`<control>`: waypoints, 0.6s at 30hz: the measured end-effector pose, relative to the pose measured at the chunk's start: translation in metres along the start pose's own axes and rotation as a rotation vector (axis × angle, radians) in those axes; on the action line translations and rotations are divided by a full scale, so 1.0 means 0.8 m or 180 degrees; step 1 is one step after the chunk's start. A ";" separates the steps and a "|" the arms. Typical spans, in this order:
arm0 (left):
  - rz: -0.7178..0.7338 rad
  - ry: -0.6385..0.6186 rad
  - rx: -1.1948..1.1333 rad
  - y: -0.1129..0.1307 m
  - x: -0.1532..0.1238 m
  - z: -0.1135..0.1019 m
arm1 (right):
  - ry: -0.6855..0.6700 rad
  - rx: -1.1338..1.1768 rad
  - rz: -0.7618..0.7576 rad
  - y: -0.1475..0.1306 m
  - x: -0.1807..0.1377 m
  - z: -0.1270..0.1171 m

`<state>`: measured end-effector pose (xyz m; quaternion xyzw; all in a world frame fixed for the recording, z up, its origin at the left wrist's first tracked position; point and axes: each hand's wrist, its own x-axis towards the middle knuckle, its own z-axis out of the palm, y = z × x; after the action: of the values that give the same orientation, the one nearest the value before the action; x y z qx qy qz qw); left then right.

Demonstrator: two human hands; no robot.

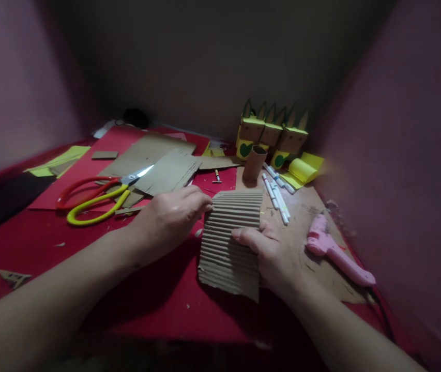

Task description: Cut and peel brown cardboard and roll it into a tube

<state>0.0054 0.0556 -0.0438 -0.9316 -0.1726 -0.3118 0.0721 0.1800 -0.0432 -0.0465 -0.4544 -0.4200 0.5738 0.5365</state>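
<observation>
A ribbed sheet of corrugated cardboard [230, 237] lies on the red table surface [166, 305] in front of me. My left hand [169, 219] grips its upper left edge with curled fingers. My right hand [270, 253] holds its right side, thumb pressed flat on the ribs and fingers underneath or behind. The sheet's lower edge is ragged and lifts slightly off the table.
Red and yellow scissors [96, 199] lie left, beside flat cardboard pieces [166, 168]. A cardboard tube [254, 164], white markers [276, 194], several yellow paper figures [272, 134] and a yellow roll [303, 169] stand behind. A pink glue gun [336, 250] lies right. Dark walls close in.
</observation>
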 end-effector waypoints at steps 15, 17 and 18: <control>-0.1931 0.0139 -0.0362 -0.023 0.013 -0.021 | 0.0052 0.0441 0.0157 0.006 -0.001 -0.005; -0.2183 -0.0053 -0.0732 -0.028 0.014 -0.022 | 0.0071 0.0469 0.0229 0.004 -0.001 -0.005; -0.2237 -0.0091 -0.0957 -0.028 0.014 -0.021 | 0.0088 0.0474 0.0262 0.002 -0.001 -0.005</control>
<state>-0.0038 0.0755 -0.0229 -0.8200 -0.4348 -0.3263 -0.1791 0.1835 -0.0443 -0.0490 -0.4380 -0.3497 0.6187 0.5505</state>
